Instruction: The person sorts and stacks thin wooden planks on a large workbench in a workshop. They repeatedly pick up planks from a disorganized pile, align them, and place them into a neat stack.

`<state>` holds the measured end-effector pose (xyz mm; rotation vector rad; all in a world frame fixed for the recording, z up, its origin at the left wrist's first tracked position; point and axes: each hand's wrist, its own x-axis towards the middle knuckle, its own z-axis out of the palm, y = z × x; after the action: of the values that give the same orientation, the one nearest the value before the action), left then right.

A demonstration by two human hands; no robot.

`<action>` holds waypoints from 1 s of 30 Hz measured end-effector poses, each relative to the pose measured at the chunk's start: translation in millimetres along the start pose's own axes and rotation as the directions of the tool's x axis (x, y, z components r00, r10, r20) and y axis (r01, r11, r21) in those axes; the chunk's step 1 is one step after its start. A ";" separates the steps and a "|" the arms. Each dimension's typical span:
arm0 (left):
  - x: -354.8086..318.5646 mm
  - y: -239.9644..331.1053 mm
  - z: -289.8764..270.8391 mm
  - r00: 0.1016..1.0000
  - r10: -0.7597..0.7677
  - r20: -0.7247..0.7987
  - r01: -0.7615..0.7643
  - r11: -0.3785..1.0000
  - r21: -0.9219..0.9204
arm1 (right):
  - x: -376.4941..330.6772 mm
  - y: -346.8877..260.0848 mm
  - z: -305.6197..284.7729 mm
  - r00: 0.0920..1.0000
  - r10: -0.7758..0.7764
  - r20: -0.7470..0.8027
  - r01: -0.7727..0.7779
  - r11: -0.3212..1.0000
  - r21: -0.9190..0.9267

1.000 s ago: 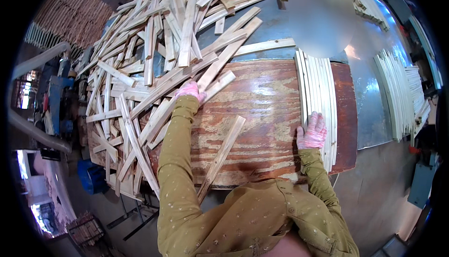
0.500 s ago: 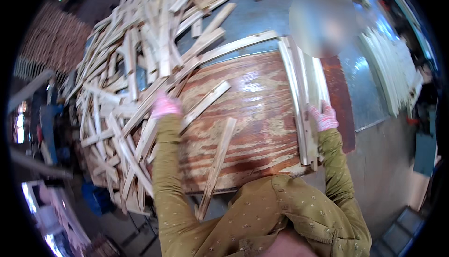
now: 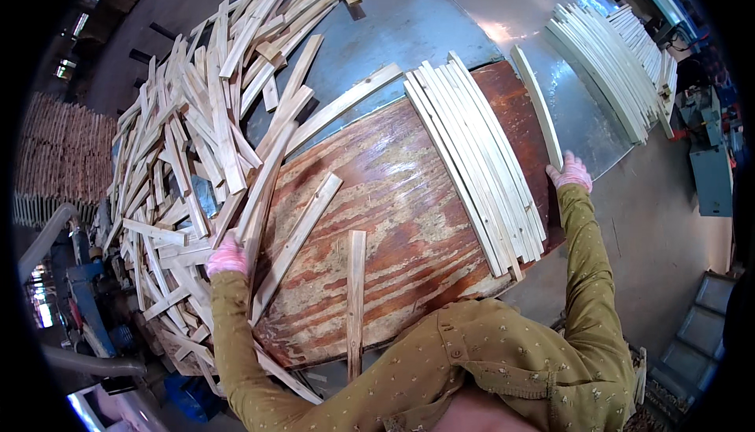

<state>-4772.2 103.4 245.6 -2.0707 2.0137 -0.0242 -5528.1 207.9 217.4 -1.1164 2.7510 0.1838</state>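
Observation:
Pink-and-white gloves cover both of my hands. On the right, my right hand [image 3: 570, 171] is closed around the near end of a pale wooden strip [image 3: 537, 106], which points away from me over the reddish board edge and the metal surface. To its left lies a row of pale strips [image 3: 476, 165], side by side on the worn plywood board [image 3: 385, 188]. At the left, my left hand [image 3: 227, 255] is closed on a wooden strip [image 3: 267, 180] at the edge of a jumbled heap of strips [image 3: 212, 117]; its fingertips are partly hidden.
Two loose strips, one slanted [image 3: 299, 239] and one overhanging the near edge [image 3: 356, 298], lie on the board. A stack of aligned strips [image 3: 605, 70] rests on the metal tabletop [image 3: 393, 23] at far right. Bundled wood [image 3: 59, 153] stands at far left.
My right hand has moved right, and a single strip in it now lies apart from the row. My left hand has shifted left and nearer along the heap. The view has turned.

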 end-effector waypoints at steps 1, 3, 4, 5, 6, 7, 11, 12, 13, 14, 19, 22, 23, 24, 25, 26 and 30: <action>-15.1 47.7 -39.9 0.997 0.079 -0.016 -0.080 0.995 -0.057 | -10.2 0.9 -5.9 0.990 -0.040 -0.137 0.036 0.999 -0.032; -37.2 102.2 -82.8 0.982 0.086 0.166 -0.061 0.986 -0.153 | -15.8 -8.2 5.9 0.901 -0.159 -0.403 0.228 0.965 0.131; -45.3 139.0 -95.5 0.983 0.171 0.074 -0.124 0.899 -0.419 | -21.6 -7.8 10.7 0.829 -0.180 -0.530 0.321 0.928 0.187; -49.3 162.7 -87.6 0.984 0.149 0.102 -0.054 0.783 -0.620 | -40.4 -30.1 8.9 0.808 -0.244 -0.537 0.447 0.847 0.288; -42.3 180.0 -59.6 0.976 0.176 0.128 -0.016 0.646 -0.763 | -50.3 -52.0 30.4 0.792 -0.249 -0.558 0.568 0.636 0.523; -36.4 206.8 -38.3 0.952 0.307 -0.006 -0.120 0.352 -0.928 | -75.7 -69.9 34.2 0.816 -0.347 -0.462 0.564 0.651 0.508; -21.2 341.4 -23.5 0.948 0.124 0.293 0.098 0.762 -0.641 | -175.8 -125.3 -7.5 0.733 -0.680 -0.019 0.635 0.674 0.378; -25.5 363.5 -4.5 0.959 0.129 0.254 0.071 0.756 -0.650 | -184.7 -117.1 5.1 0.732 -0.664 -0.156 0.676 0.675 0.296; -29.0 382.0 15.0 0.967 0.136 0.218 0.044 0.749 -0.662 | -190.4 -107.9 21.7 0.710 -0.643 -0.288 0.701 0.683 0.206; -33.0 399.3 15.4 0.956 0.168 0.241 0.037 0.745 -0.666 | -188.8 -94.4 29.2 0.717 -0.596 -0.363 0.681 0.711 0.178; -46.0 460.5 -31.4 0.873 0.295 0.388 0.094 0.681 -0.727 | -170.3 -21.0 51.2 0.774 -0.572 -0.271 0.613 0.783 0.101; -31.5 475.1 -25.5 0.843 0.270 0.465 0.149 0.714 -0.684 | -171.5 -17.3 54.6 0.767 -0.565 -0.305 0.616 0.781 0.103; -20.9 466.1 4.0 0.863 0.260 0.433 0.152 0.685 -0.713 | -170.6 -21.9 53.1 0.745 -0.585 -0.320 0.643 0.757 0.113; -15.1 458.1 20.5 0.862 0.274 0.427 0.205 0.580 -0.788 | -170.4 -22.4 54.5 0.728 -0.591 -0.348 0.658 0.744 0.113; -15.0 455.9 21.0 0.833 0.330 0.444 0.321 0.365 -0.874 | -169.1 -21.6 55.5 0.737 -0.577 -0.351 0.648 0.750 0.129; -18.0 452.8 16.9 0.801 0.382 0.462 0.447 0.133 -0.885 | -168.2 -21.4 56.0 0.744 -0.567 -0.354 0.642 0.753 0.143; -26.1 438.6 4.4 0.779 0.431 0.455 0.377 0.258 -0.890 | -174.5 -19.6 46.4 0.786 -0.460 -0.412 0.592 0.752 0.290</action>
<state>-5203.0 124.8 161.8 -1.9614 1.6090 2.2138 -5386.2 320.6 205.8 -1.8567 2.3794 -0.6719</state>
